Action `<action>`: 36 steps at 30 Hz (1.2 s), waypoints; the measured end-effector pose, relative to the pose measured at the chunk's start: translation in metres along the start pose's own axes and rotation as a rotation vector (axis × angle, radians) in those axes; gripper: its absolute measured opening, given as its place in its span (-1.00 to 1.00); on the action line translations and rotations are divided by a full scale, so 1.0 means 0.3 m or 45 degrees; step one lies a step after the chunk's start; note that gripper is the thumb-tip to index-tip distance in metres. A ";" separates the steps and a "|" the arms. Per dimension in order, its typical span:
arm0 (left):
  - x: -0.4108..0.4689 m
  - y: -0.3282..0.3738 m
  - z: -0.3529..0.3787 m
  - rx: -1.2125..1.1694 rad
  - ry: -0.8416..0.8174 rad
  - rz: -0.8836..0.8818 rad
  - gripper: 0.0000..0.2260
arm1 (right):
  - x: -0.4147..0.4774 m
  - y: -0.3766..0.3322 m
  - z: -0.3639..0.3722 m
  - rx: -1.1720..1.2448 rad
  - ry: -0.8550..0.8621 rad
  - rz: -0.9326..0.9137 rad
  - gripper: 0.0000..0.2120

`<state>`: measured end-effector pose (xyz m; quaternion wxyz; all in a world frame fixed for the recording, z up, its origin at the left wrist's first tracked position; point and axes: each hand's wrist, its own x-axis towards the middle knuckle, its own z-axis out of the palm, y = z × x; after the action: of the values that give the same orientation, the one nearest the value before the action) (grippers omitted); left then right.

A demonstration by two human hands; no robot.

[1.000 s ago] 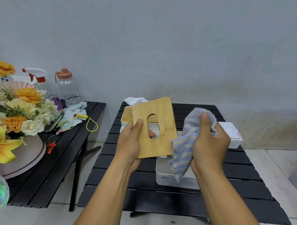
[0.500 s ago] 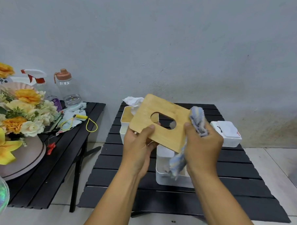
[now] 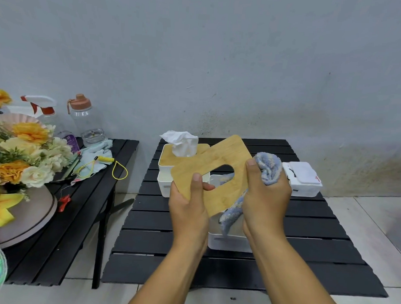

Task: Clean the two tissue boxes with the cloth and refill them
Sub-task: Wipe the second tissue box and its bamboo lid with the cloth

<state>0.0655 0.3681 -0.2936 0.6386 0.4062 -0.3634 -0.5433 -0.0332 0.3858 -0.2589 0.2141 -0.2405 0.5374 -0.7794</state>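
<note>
I hold a bamboo lid (image 3: 213,175) with an oval slot, tilted, over an open white tissue box (image 3: 227,242) on the black slatted table (image 3: 306,227). My left hand (image 3: 189,208) grips the lid's near left edge, thumb on top. My right hand (image 3: 265,196) grips a blue-and-cream cloth (image 3: 269,168) bunched against the lid's right edge; part of the cloth hangs under the lid. A second white tissue box (image 3: 165,182) with a bamboo lid and a tissue (image 3: 181,143) sticking out stands behind on the left.
A white wipes pack (image 3: 303,179) lies at the table's right rear. A second black table (image 3: 60,226) on the left carries a flower arrangement (image 3: 18,153), a spray bottle (image 3: 41,108), a clear water bottle (image 3: 86,121), a pale cloth and a yellow cord (image 3: 115,168).
The lid has swung from upright to a flatter, tilted pose and turned clockwise. My right hand has moved the cloth from the lid's face to its right edge.
</note>
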 end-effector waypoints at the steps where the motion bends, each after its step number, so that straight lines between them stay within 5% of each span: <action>1: 0.007 0.001 -0.005 0.033 -0.031 -0.025 -0.92 | -0.002 -0.001 -0.009 -0.007 0.006 -0.003 -0.89; 7: 0.108 0.097 -0.094 0.395 -0.397 0.062 -0.59 | 0.064 -0.078 -0.073 -0.080 -0.334 -0.145 -0.81; 11: 0.120 0.154 -0.120 0.614 -0.621 0.063 -0.78 | 0.056 -0.066 -0.079 -0.124 -0.470 -0.112 -0.83; 16: 0.058 0.101 -0.056 0.520 -0.403 0.085 -0.77 | 0.007 -0.010 -0.029 -0.233 -0.106 -0.149 -0.90; 21: 0.038 0.064 0.001 0.295 0.000 0.127 -0.68 | -0.112 0.049 0.000 -0.291 -0.245 -0.029 -0.89; 26: 0.073 0.077 -0.027 0.233 -0.195 0.067 -0.88 | -0.028 -0.017 -0.031 -0.330 -0.407 -0.135 -0.84; 30: 0.161 0.127 -0.092 0.164 -0.335 0.069 -0.56 | 0.041 -0.081 -0.080 -0.323 -0.810 -0.129 -0.79; 34: 0.112 0.116 -0.045 -0.071 -0.140 -0.097 -0.95 | -0.014 0.005 -0.034 -0.505 -0.372 -0.238 -0.80; 36: 0.084 0.085 -0.013 -0.126 0.067 -0.130 -0.95 | -0.063 0.056 -0.007 -0.552 -0.183 -0.382 -0.78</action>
<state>0.0829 0.3455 -0.2714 0.6385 0.4063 -0.2981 -0.5817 -0.0184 0.3930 -0.2782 0.0773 -0.4126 0.6335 -0.6500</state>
